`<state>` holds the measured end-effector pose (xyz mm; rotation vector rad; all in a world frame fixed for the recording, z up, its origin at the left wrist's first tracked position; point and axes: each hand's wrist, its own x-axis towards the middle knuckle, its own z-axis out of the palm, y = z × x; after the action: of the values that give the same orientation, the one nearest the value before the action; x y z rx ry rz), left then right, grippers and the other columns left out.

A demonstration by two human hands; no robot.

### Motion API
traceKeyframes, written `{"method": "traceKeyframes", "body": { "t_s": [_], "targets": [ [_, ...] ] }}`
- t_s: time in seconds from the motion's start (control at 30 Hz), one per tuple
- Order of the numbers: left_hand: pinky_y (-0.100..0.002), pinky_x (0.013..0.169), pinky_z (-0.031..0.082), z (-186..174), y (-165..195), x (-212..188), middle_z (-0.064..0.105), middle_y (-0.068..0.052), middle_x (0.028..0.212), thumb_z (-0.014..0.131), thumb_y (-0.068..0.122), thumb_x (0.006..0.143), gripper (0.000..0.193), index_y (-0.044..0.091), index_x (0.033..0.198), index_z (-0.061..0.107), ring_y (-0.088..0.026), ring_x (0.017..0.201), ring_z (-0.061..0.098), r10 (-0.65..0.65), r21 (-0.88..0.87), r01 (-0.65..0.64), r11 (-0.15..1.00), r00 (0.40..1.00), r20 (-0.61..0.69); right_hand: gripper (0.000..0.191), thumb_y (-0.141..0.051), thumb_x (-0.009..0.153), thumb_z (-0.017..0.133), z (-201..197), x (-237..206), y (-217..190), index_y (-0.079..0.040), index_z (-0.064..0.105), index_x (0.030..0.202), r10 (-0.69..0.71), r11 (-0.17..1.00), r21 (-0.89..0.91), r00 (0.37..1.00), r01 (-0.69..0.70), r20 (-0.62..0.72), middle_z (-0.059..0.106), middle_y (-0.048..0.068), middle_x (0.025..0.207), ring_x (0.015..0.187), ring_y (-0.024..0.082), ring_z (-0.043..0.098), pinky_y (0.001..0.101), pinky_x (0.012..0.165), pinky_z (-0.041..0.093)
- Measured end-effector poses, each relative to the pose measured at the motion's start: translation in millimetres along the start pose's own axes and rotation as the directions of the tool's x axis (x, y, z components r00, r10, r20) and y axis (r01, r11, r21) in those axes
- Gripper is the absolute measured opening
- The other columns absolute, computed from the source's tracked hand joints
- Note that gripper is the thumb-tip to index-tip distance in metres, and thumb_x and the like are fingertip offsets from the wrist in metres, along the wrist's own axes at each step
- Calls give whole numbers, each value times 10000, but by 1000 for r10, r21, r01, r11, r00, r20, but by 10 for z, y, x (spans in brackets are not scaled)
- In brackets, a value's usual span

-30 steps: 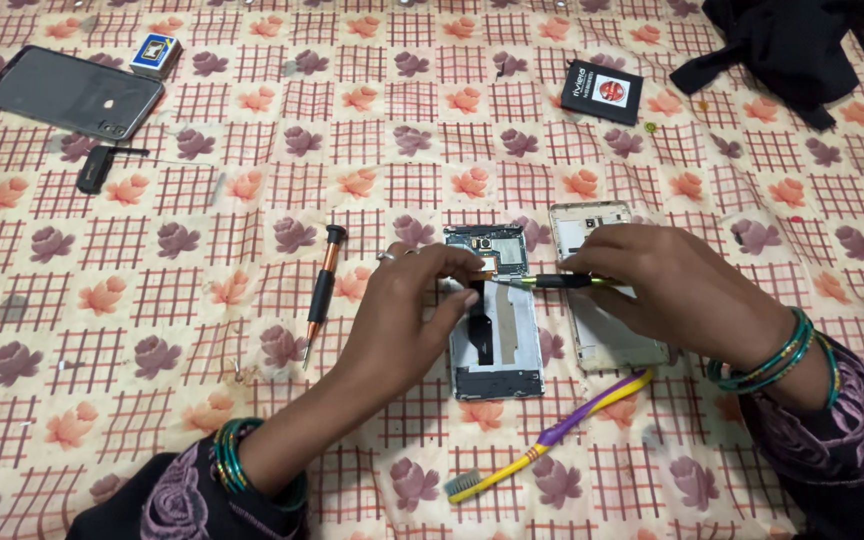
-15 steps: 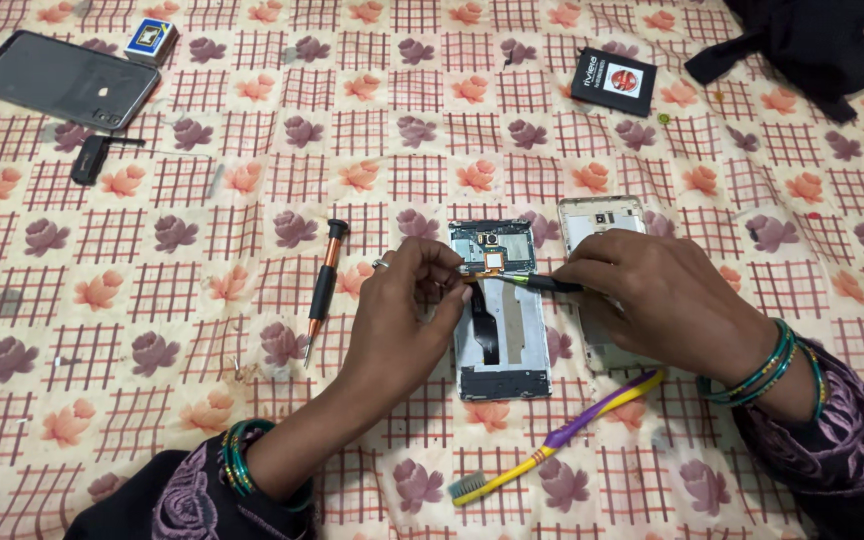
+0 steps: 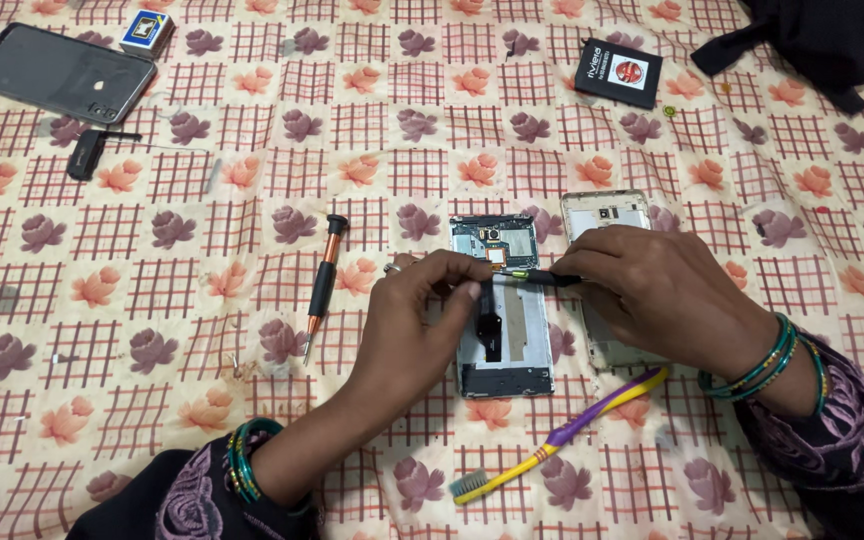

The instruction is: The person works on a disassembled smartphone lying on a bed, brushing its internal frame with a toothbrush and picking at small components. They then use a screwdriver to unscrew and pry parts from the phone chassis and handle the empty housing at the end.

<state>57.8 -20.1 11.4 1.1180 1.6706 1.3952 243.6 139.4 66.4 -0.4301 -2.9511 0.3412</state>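
Note:
An opened phone body [image 3: 505, 330] with its circuit board exposed lies on the patterned cloth [image 3: 252, 420]. My left hand [image 3: 422, 310] rests on its left edge, fingertips pinched at the upper middle of the phone. My right hand [image 3: 652, 290] holds a thin black tool [image 3: 542, 277], its tip pointing left onto the phone just under the top board. Under my right hand lies a pale phone back cover [image 3: 607, 215], partly hidden.
A black and orange screwdriver [image 3: 322, 285] lies left of the phone. A purple and yellow toothbrush [image 3: 562, 435] lies below it. Far left are a phone screen panel [image 3: 57, 70], a small box [image 3: 146, 30] and a black tool [image 3: 87, 152]. A black battery [image 3: 618, 72] and dark cloth [image 3: 812, 35] lie at top right.
Both hands stay on the phone with only slight shifts. The view has drifted a little, so everything sits slightly lower in the frame.

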Motion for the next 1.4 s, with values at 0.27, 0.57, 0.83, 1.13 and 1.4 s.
{"method": "traceKeyframes", "body": {
  "t_s": [0.27, 0.57, 0.83, 1.13, 1.4],
  "targets": [
    [-284, 647, 578, -50, 114, -30, 772, -84, 782, 794, 133, 809, 243, 20, 1024, 779, -134, 665, 718, -66, 161, 58, 985, 997, 43, 273, -45, 742, 759, 7, 1, 10, -52, 743, 1014, 28, 1000, 5, 999, -28, 20, 727, 61, 865, 667, 247, 706, 383, 520, 553],
    [-333, 619, 584, -33, 107, -31, 760, -210, 798, 746, 105, 851, 167, -8, 966, 792, -267, 624, 763, 77, 332, -81, 940, 997, 23, 309, -124, 714, 821, -117, 10, 30, -79, 769, 1016, 58, 997, -65, 994, -52, 94, 743, 77, 884, 640, 274, 708, 391, 513, 563],
    [-421, 754, 516, 2, 104, -60, 772, -143, 790, 768, 73, 810, 125, 15, 916, 800, -312, 778, 666, 247, 436, -232, 870, 969, 24, 285, -148, 750, 827, -95, -6, 40, -79, 777, 1022, 89, 992, -98, 989, -78, 121, 740, 83, 904, 631, 282, 713, 403, 486, 562],
    [-437, 849, 469, 9, 27, -63, 717, -128, 939, 801, 61, 784, 223, 25, 994, 736, -326, 933, 616, 371, 473, -310, 824, 928, -38, 284, -153, 735, 833, -114, -5, 27, -86, 782, 1007, 75, 993, -95, 991, -64, 107, 743, 78, 908, 632, 284, 710, 404, 500, 566],
    [-461, 843, 458, 12, 32, -63, 634, -179, 1031, 779, 94, 797, 402, 16, 1182, 692, -355, 971, 567, 328, 522, -269, 810, 945, -21, 333, -96, 678, 800, -84, -23, 34, -72, 763, 1008, 20, 998, -55, 999, -18, 35, 729, 85, 867, 672, 288, 707, 401, 537, 569]
  ]
}}
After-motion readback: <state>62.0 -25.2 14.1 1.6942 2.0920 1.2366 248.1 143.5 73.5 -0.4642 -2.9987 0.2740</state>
